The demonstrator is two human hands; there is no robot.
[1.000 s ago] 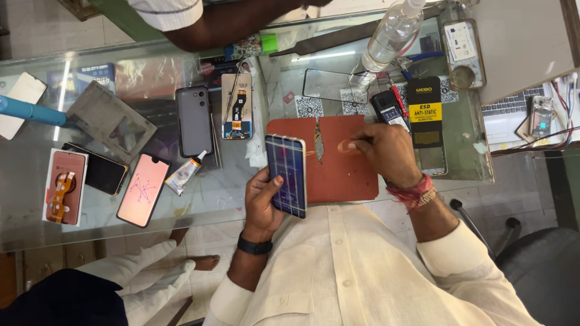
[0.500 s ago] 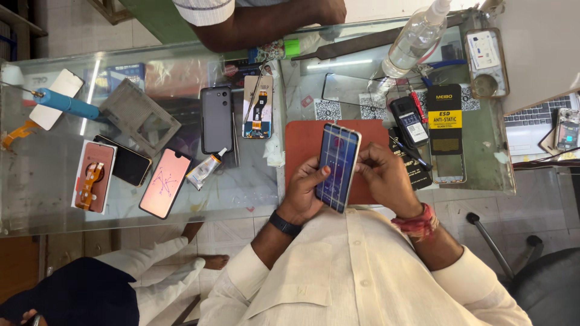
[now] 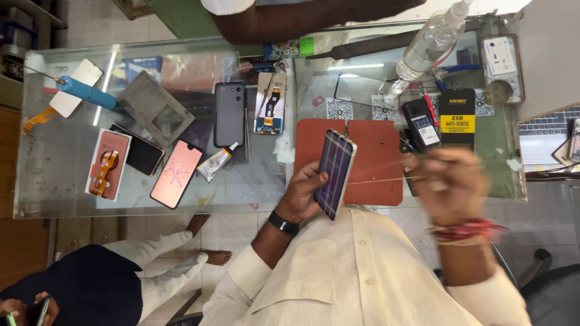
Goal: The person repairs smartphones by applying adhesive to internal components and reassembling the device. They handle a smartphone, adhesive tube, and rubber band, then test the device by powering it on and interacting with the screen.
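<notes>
Head view: your left hand [image 3: 300, 196] is gripping the slim dark-screened phone [image 3: 335, 173]; your blurred right hand [image 3: 450, 184], grip unreadable, is tensioning the thin wire [image 3: 377, 180]—keep it taut and level.

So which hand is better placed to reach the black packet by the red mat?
Probably the right hand: it hovers right beside the black packet, though blurred. The left hand is wrapped around the phone.

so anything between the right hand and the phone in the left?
Nothing solid. The left hand holds the phone tilted over the red mat; the blurred right hand is off to its side, with only a thin wire across the gap.
</notes>
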